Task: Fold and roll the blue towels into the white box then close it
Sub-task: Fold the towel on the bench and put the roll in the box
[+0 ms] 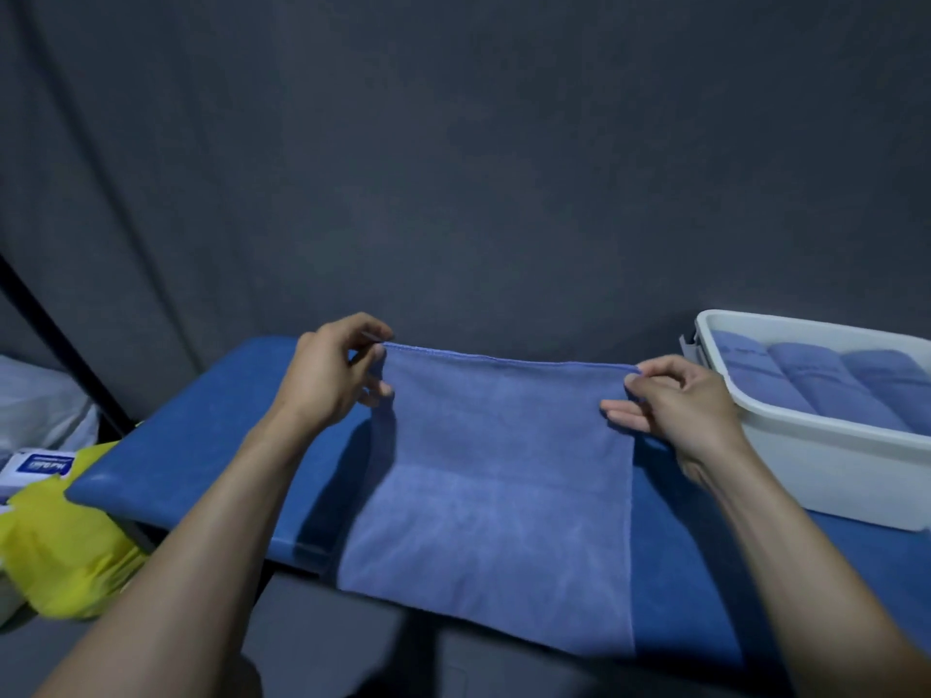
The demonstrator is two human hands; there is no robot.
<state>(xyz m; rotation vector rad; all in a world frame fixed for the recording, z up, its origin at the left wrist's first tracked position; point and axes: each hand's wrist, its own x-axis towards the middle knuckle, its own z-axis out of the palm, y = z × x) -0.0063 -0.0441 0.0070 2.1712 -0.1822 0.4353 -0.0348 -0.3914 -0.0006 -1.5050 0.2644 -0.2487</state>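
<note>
left hand point(327, 375) + right hand point(680, 405) pinching blue towel point(493, 496) top corners, lifting it off blue bench point(201, 445) | white box point(831, 471) sitting at 3 o'clock, holding rolled towels point(806, 375) | yellow bag point(65, 541) lying at 8 o'clock

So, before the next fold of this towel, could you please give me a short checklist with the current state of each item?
1. Left hand pinches its top corner of the towel: ok.
2. Right hand pinches the other top corner: ok.
3. Top edge stretched straight between the hands: ok.
4. Lower half lies flat on the blue bench: ok, though its near edge hangs over the front.
5. White box open, three rolled towels inside: ok.
6. Room left in the box: cannot tell, cut off by the frame.
</note>
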